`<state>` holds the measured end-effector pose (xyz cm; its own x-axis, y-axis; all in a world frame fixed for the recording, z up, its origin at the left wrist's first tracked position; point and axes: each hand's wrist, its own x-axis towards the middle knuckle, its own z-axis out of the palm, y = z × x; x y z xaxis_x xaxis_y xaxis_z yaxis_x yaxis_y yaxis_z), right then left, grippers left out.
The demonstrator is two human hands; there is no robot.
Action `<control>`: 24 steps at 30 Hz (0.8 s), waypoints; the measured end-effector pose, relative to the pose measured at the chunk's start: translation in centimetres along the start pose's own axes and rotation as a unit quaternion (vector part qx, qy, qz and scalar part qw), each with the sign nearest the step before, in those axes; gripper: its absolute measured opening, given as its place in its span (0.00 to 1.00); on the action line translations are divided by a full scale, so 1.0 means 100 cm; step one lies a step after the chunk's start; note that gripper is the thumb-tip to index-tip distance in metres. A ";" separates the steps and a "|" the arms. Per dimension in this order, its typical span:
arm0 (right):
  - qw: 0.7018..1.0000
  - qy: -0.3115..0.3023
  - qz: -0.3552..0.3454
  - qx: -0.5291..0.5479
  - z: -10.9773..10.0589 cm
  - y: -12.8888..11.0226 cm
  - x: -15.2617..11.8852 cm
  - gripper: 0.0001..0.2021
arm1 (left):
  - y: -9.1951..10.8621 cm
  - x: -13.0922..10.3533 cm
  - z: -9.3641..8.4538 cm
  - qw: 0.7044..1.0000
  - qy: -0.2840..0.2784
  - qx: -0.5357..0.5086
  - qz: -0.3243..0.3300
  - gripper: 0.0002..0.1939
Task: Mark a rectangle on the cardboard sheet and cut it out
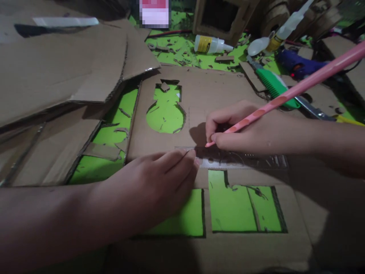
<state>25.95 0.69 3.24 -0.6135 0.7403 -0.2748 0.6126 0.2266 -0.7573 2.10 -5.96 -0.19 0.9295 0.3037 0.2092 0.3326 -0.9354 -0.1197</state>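
Observation:
My right hand [236, 125] is closed in a writing grip around a long pink pencil [268, 108] with orange dimples along its barrel. The pencil tip meets the cardboard sheet [228, 91] at the upper edge of a clear ruler [242, 160] with cut-out shapes. My left hand [165, 182], fingers bunched together, presses the ruler's left end down on the sheet. Above the hands, the sheet has a keyhole-like cut-out [165, 114]; below them are angular openings showing the green surface. Faint pencil lines run between the keyhole cut-out and my right hand.
Stacked cardboard [57, 72] covers the left side. At the back lie a small glue bottle [211, 44], a second bottle [285, 32], a green-handled cutter [276, 87] and a blue glue gun [302, 62] with a red light. Cardboard scraps litter the green surface [182, 57].

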 end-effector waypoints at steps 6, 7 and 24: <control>0.999 0.034 0.027 -0.018 -0.008 0.018 -0.023 0.10 | -0.002 -0.001 -0.004 1.000 -0.006 -0.008 -0.013 0.25; 0.999 0.033 0.027 -0.027 -0.010 0.022 -0.026 0.10 | -0.002 -0.001 -0.004 1.000 -0.005 -0.012 -0.017 0.24; 0.992 0.067 0.090 -0.065 -0.025 0.042 -0.062 0.07 | -0.003 -0.003 -0.002 1.000 0.008 0.002 -0.001 0.20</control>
<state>33.55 -1.35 3.24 -0.4224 0.8512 -0.3114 0.7709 0.1566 -0.6175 1.65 -5.79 -0.03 0.9266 0.3022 0.2240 0.3345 -0.9343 -0.1235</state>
